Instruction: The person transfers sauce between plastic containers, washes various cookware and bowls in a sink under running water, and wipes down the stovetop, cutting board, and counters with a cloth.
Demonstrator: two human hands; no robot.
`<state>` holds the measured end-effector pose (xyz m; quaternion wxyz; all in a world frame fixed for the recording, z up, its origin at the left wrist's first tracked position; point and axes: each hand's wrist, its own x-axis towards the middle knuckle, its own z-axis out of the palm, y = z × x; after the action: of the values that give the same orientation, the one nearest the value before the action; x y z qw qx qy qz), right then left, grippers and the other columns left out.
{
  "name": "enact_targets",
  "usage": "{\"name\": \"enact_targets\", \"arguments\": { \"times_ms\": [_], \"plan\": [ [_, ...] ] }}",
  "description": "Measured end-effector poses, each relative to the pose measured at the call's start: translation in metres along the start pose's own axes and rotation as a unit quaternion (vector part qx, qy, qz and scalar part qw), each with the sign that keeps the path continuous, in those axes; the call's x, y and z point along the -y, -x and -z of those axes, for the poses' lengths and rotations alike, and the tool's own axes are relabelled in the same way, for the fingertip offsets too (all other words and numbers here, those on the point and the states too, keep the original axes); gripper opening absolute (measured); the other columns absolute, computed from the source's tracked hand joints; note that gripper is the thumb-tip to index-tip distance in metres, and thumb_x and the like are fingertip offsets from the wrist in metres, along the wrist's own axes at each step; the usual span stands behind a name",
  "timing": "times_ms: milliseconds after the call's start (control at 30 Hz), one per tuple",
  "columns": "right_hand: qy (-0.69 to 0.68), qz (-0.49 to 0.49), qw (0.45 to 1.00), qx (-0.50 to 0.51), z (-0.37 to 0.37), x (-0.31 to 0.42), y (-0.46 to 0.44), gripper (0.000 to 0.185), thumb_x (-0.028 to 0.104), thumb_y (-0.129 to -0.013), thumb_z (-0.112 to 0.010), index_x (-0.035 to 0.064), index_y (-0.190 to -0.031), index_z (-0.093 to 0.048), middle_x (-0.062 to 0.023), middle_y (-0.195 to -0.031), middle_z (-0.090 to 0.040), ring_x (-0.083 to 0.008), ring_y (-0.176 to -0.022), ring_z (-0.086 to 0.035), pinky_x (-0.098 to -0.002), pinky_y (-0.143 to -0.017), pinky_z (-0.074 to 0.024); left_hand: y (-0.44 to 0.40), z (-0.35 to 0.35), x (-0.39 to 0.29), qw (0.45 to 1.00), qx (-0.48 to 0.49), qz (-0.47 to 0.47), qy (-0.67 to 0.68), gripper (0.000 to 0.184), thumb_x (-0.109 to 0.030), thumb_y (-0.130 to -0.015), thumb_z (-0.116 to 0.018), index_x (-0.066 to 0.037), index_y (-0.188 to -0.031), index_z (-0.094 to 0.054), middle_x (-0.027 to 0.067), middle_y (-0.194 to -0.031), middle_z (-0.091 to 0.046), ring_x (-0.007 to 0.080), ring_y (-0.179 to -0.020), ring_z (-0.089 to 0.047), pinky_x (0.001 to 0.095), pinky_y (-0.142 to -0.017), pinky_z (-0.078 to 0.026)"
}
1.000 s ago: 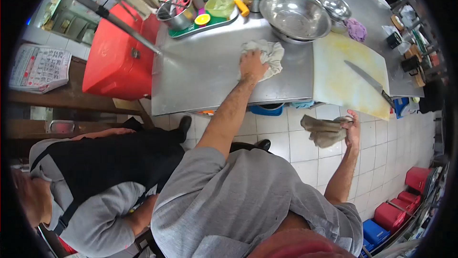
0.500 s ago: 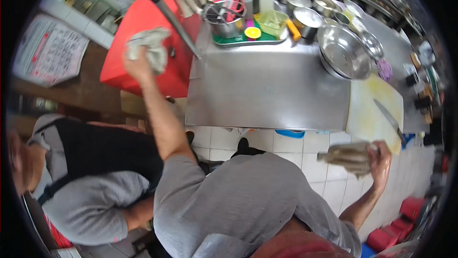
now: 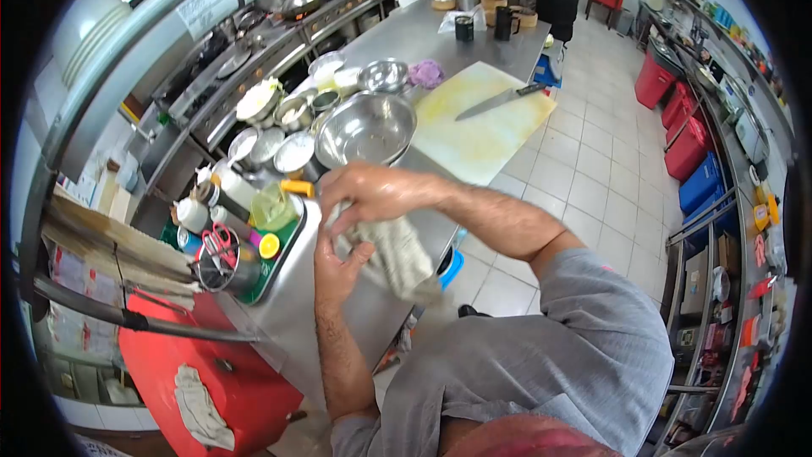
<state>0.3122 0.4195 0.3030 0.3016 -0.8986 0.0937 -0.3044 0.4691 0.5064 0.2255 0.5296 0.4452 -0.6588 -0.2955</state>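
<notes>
A damp-looking, greyish cloth [image 3: 393,258] hangs in folds between my two hands, above the steel worktable [image 3: 313,334]. My right hand [image 3: 368,191] reaches across from the right, closed on the upper end of the cloth with its fingers bent downward. Just below it, my left hand [image 3: 337,275] grips the near side of the cloth, thumb showing and some fingers hidden. A second pale cloth [image 3: 201,410] lies crumpled on the red box [image 3: 254,406], apart from both hands.
Beyond my hands stand a large steel bowl [image 3: 368,131] and a cutting board [image 3: 465,131] bearing a knife [image 3: 499,102]. A green tray [image 3: 275,262] holds bottles, red-handled scissors [image 3: 218,246] and half a lemon [image 3: 269,246]. A person [image 3: 556,0] stands at the back.
My left hand has let go of its cloth on the red box and come over to the other cloth. My right hand has brought that cloth leftward over the table. The view has turned right.
</notes>
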Motion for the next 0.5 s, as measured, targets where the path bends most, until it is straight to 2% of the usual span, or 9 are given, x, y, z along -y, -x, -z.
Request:
{"name": "enact_targets", "arguments": {
  "times_ms": [33, 133, 233, 300, 333, 367, 433, 467, 500],
  "plan": [
    [0.012, 0.039, 0.999, -0.007, -0.003, -0.004, -0.005, 0.019, 0.012, -0.069, -0.071, 0.0013, -0.082, -0.06, -0.0099, -0.078, -0.058, -0.0259, -0.079, -0.056, -0.0361, -0.068, -0.044, -0.007, -0.006, 0.002, 0.996, 0.03, 0.06, 0.054, 0.047, -0.017, -0.074, -0.071, 0.003, -0.112, -0.052, 0.0112, -0.109, -0.055, 0.0197, -0.101, -0.05, 0.0319, -0.089, -0.037],
    [0.023, 0.039, 0.998, -0.035, 0.0, -0.009, -0.009, 0.025, 0.016, -0.069, -0.072, 0.0019, -0.086, -0.059, -0.0109, -0.079, -0.057, -0.0281, -0.08, -0.056, -0.0366, -0.069, -0.0437, -0.016, 0.002, -0.009, 0.999, -0.04, 0.029, 0.01, 0.034, -0.014, -0.077, -0.068, 0.003, -0.103, -0.056, 0.0054, -0.094, -0.058, 0.0133, -0.087, -0.052, 0.0274, -0.081, -0.04],
    [0.054, 0.007, 0.997, -0.05, 0.007, -0.02, -0.005, 0.035, 0.02, -0.065, -0.074, 0.0026, -0.091, -0.059, -0.0138, -0.08, -0.059, -0.0284, -0.079, -0.058, -0.0373, -0.068, -0.0443, -0.022, 0.021, -0.023, 0.996, -0.049, 0.068, 0.026, 0.023, -0.012, -0.079, -0.066, 0.002, -0.096, -0.058, -0.0005, -0.084, -0.058, 0.0066, -0.075, -0.049, 0.0217, -0.07, -0.041],
    [-0.019, -0.052, 0.996, 0.066, 0.008, -0.031, -0.001, 0.036, 0.02, -0.067, -0.074, 0.0011, -0.092, -0.057, -0.0118, -0.081, -0.059, -0.0243, -0.078, -0.057, -0.0376, -0.068, -0.043, -0.025, 0.04, -0.015, 0.996, -0.049, 0.074, -0.031, 0.018, -0.011, -0.078, -0.067, 0.002, -0.088, -0.06, -0.0002, -0.078, -0.058, 0.006, -0.072, -0.048, 0.0208, -0.066, -0.04],
    [0.011, -0.14, 0.979, 0.147, 0.013, -0.027, 0.003, 0.035, 0.015, -0.067, -0.073, 0.0001, -0.094, -0.057, -0.0095, -0.079, -0.061, -0.0172, -0.076, -0.057, -0.0343, -0.067, -0.0435, -0.024, 0.044, -0.011, 0.996, -0.048, 0.071, -0.031, 0.018, -0.011, -0.078, -0.067, 0.002, -0.088, -0.06, -0.0002, -0.078, -0.058, 0.006, -0.072, -0.048, 0.0208, -0.066, -0.04],
    [0.013, -0.14, 0.979, 0.145, 0.013, -0.03, 0.004, 0.035, 0.015, -0.067, -0.073, 0.0001, -0.094, -0.057, -0.0095, -0.079, -0.061, -0.0172, -0.076, -0.057, -0.0343, -0.067, -0.0435, -0.024, 0.047, -0.007, 0.995, -0.048, 0.068, -0.062, 0.017, -0.01, -0.078, -0.067, 0.003, -0.085, -0.06, -0.0001, -0.076, -0.057, 0.0058, -0.071, -0.048, 0.0207, -0.065, -0.04],
    [-0.074, -0.172, 0.954, 0.235, 0.006, -0.04, 0.01, 0.032, 0.01, -0.067, -0.071, -0.0002, -0.094, -0.058, -0.006, -0.078, -0.062, -0.0114, -0.076, -0.056, -0.0298, -0.068, -0.0438, -0.022, 0.047, -0.005, 0.992, -0.048, 0.063, -0.094, 0.016, -0.009, -0.077, -0.068, 0.003, -0.083, -0.06, -0.0001, -0.073, -0.056, 0.0055, -0.07, -0.048, 0.0206, -0.064, -0.04],
    [-0.18, -0.17, 0.942, 0.229, 0.003, -0.043, 0.015, 0.027, 0.006, -0.067, -0.069, -0.0012, -0.091, -0.059, -0.0025, -0.081, -0.063, -0.0081, -0.079, -0.054, -0.0272, -0.068, -0.044, -0.02, 0.044, -0.007, 0.992, -0.047, 0.063, -0.099, 0.015, -0.007, -0.075, -0.068, 0.003, -0.083, -0.06, 0.0015, -0.073, -0.057, 0.0074, -0.069, -0.049, 0.0223, -0.064, -0.041],
    [-0.179, -0.169, 0.942, 0.228, 0.003, -0.048, 0.018, 0.027, 0.006, -0.067, -0.069, -0.0012, -0.091, -0.059, -0.0025, -0.081, -0.063, -0.0081, -0.079, -0.054, -0.0272, -0.068, -0.044, -0.019, 0.043, -0.008, 0.992, -0.044, 0.062, -0.104, 0.015, -0.004, -0.073, -0.068, 0.003, -0.083, -0.06, 0.0031, -0.072, -0.057, 0.0092, -0.069, -0.051, 0.024, -0.064, -0.042]
  ]
}}
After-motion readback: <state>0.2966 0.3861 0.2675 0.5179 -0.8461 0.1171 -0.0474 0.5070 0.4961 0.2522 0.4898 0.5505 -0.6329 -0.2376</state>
